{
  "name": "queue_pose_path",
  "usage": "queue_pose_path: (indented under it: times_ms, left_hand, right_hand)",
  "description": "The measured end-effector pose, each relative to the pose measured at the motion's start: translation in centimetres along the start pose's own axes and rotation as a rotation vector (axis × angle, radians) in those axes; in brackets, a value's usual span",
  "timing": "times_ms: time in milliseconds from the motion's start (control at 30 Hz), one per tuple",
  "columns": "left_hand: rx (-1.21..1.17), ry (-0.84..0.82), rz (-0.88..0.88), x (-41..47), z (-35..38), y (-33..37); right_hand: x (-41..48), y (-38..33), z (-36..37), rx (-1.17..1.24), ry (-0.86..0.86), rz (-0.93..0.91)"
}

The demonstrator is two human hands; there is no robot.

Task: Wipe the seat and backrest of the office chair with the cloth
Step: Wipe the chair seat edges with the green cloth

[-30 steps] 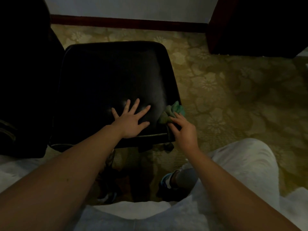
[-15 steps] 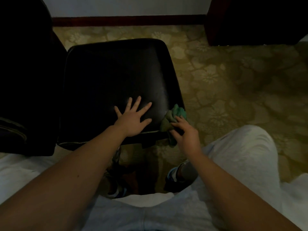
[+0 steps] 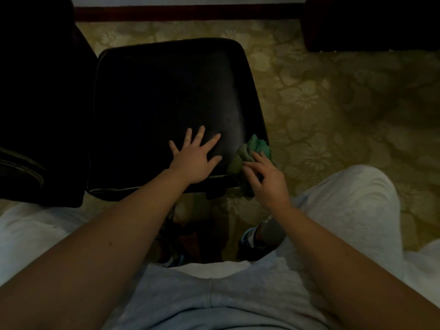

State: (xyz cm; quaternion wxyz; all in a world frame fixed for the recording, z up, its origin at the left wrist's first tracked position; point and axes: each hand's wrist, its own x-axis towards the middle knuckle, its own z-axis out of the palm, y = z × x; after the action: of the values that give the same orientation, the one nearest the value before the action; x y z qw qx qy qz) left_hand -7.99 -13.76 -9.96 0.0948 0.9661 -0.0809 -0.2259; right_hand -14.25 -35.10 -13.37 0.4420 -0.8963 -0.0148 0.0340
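Nearest the camera: grey trousers (image 3: pixel 345 198), knees spread, with a shoe (image 3: pixel 247 239) visible on the floor between them. Both bare forearms reach forward.

The left hand (image 3: pixel 195 160) lies flat on the near edge of the black office chair seat (image 3: pixel 166 96), fingers straight and spread, holding nothing. The right hand (image 3: pixel 266 179), just beside it and not touching it, has its fingers curled over a bunched green cloth (image 3: pixel 256 145). The cloth sits on the seat's near right corner, and part of it hangs below the edge.

Patterned olive carpet (image 3: pixel 333 103) surrounds the chair. A dark skirting board (image 3: pixel 185 13) runs along the far wall. The dark mass at left cannot be identified.
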Motion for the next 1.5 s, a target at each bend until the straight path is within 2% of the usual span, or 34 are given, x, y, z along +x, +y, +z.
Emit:
queue_pose_path:
  times_ms: [233,300,400,500,800,967,1167,1500]
  left_hand:
    - [0.008,0.008,0.013,0.2,0.3,-0.4]
    - [0.006,0.001,0.022,0.2,0.3,-0.6]
    - [-0.016,-0.010,0.023,0.1,0.1,-0.5]
    - [-0.008,-0.018,0.024,0.1,0.0,-0.4]
    - [0.003,-0.061,0.017,0.0,-0.4,-0.5]
    - [-0.020,-0.066,0.020,0.0,-0.5,-0.6]
    - [-0.015,-0.077,0.022,0.0,-0.6,-0.5]
    - [-0.010,-0.091,0.015,0.1,-0.7,-0.5]
  right_hand:
    - [0.6,0.1,-0.2,-0.111,-0.140,-0.191]
    - [1.0,0.5,-1.1,-0.138,-0.174,-0.196]
    - [1.1,1.0,-2.2,-0.109,-0.129,-0.100]
    - [0.7,1.1,-2.2,-0.120,-0.156,-0.073]
    - [0.0,1.4,0.2,-0.210,-0.121,-0.284]
    - [-0.5,1.1,0.1,-0.125,0.008,-0.165]
    - [-0.7,0.3,0.2,-0.174,-0.016,-0.094]
    - [-0.3,0.0,1.1,-0.291,-0.051,-0.338]
